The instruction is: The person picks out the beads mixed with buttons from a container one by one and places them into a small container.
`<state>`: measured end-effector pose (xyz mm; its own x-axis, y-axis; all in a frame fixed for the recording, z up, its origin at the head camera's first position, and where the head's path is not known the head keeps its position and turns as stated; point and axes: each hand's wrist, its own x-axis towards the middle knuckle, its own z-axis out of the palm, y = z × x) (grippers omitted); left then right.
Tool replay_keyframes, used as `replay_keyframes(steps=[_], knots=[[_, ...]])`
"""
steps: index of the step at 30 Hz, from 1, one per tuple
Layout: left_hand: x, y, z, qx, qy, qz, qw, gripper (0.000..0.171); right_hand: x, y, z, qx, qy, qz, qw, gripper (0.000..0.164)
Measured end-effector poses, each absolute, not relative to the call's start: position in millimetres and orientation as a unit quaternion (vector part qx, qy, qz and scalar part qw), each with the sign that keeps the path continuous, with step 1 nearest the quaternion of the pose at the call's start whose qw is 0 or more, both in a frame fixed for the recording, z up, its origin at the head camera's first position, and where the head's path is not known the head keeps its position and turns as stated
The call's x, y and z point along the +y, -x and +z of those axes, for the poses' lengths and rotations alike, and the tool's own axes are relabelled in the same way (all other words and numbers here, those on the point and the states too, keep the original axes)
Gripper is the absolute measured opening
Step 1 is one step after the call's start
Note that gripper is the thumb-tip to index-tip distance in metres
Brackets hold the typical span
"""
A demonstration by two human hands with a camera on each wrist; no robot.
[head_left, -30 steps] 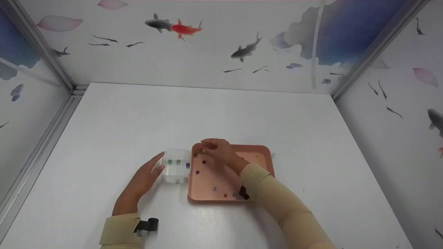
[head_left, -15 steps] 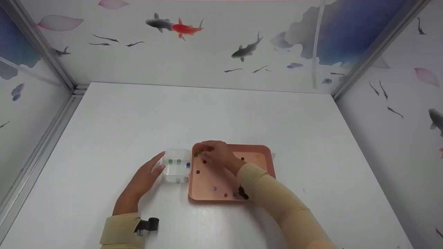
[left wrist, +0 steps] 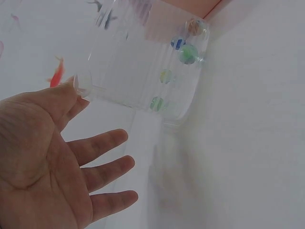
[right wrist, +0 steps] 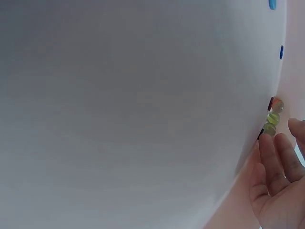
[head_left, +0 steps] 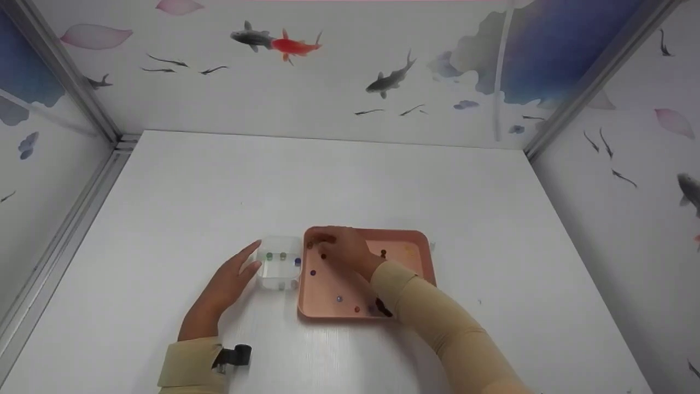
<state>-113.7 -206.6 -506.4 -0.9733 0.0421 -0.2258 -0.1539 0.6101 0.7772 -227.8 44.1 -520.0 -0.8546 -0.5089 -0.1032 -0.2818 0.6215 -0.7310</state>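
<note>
Marbles (right wrist: pixel 273 118) sit in a short row at the fingers (right wrist: pixel 270 164) of a person's right hand (head_left: pixel 345 247), which reaches into the far left corner of a pink tray (head_left: pixel 342 282) on a white table (head_left: pixel 328 180). The fingers bend toward the row, the thumb apart from them; no marble shows plainly in a pinch. Just beside the tray, the left hand (head_left: pixel 227 282) touches a clear box (head_left: pixel 270 283), thumb and forefinger parted at its side, the other fingers spread straight. Among the marbles inside are a green marble (head_left: pixel 269 256) and a blue marble (head_left: pixel 297 262). A purple marble (head_left: pixel 313 272) and a red marble (head_left: pixel 357 310) lie loose on the tray.

Roundness looks to be the chief hazard: an off-centre press could squirt one marble from the row and scatter its close neighbours across the flat tray. Too slack a pinch could drop one over the low rim onto the table. The box appears light, so a nudge could slide it and set its contents rolling. A black wrist mount (head_left: pixel 384 307), low over the near edge, could brush the red marble.
</note>
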Motion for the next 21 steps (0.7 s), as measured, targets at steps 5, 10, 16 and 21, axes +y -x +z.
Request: replay_keyframes(steps=[5,10,16,21], knots=[[-206.3,114.2,-506.4,0.891,0.031,0.440,0.111,0.054,43.4,226.6,-519.5,0.891,0.226,-0.369,0.141,0.047],[-206.8,114.3,-507.6,0.891,0.032,0.439,0.115,0.063,42.1,226.3,-520.0,0.894,0.229,-0.361,0.130,0.043],[-207.2,114.0,-507.7,0.891,0.036,0.438,0.115,0.065,41.6,225.9,-524.6,0.902,0.226,-0.349,0.116,0.039],[-206.2,114.4,-506.0,0.891,0.037,0.437,0.114,0.056,41.1,225.2,-524.4,0.903,0.227,-0.347,0.115,0.032]])
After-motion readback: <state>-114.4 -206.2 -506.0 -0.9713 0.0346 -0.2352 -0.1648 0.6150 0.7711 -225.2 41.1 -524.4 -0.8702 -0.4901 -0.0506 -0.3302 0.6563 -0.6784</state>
